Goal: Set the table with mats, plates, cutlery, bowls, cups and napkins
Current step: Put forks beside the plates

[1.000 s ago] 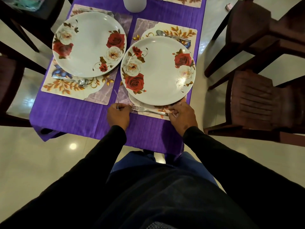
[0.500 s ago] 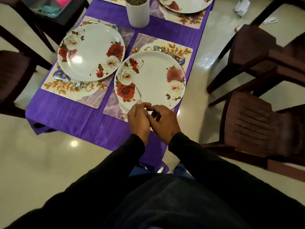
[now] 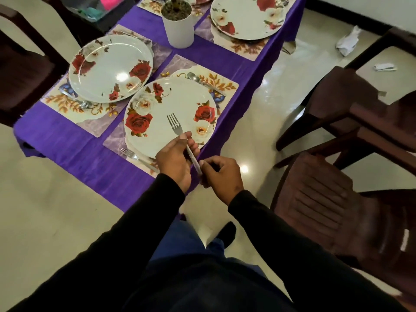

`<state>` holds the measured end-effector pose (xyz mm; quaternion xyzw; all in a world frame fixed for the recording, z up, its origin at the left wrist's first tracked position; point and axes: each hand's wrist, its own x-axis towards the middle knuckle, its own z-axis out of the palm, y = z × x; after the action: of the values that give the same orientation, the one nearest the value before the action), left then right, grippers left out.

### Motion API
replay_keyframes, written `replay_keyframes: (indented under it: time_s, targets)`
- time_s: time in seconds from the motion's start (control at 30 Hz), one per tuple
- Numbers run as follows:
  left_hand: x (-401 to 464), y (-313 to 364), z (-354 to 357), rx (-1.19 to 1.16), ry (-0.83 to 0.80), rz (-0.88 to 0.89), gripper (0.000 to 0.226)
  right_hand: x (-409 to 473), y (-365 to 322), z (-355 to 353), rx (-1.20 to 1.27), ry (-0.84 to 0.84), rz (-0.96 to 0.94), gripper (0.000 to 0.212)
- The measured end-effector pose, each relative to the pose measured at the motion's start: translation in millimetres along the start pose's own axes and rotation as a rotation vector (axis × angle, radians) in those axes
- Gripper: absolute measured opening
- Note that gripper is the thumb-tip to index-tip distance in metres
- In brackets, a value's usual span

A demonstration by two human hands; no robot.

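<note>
I have the fork (image 3: 177, 129) pinched in both hands, left hand (image 3: 174, 162) mid-handle, right hand (image 3: 219, 174) at its end, above the near plate (image 3: 166, 115); a fumbled handover could drop it clattering there.

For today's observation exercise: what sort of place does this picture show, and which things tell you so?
Probably a home dining room: a table under a purple cloth, rose-patterned plates on placemats, and dark wooden chairs on a tiled floor.
</note>
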<state>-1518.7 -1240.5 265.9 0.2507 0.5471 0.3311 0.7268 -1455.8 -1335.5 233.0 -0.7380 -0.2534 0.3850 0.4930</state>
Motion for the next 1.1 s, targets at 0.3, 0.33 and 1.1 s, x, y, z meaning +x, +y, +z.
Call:
replay_keyframes:
  time_s: [0.3, 0.33, 1.1]
  targets:
    - [5, 1, 6, 0.033, 0.024, 0.029, 0.009, 24, -15, -8, 0.101, -0.111, 0.02, 0.021]
    - [8, 1, 8, 0.049, 0.014, 0.02, 0.009, 29, -16, -12, 0.086, -0.115, 0.026, 0.021]
    - [150, 51, 117, 0.099, 0.124, 0.14, 0.007, 220, -70, -124, -0.111, -0.27, 0.11, 0.013]
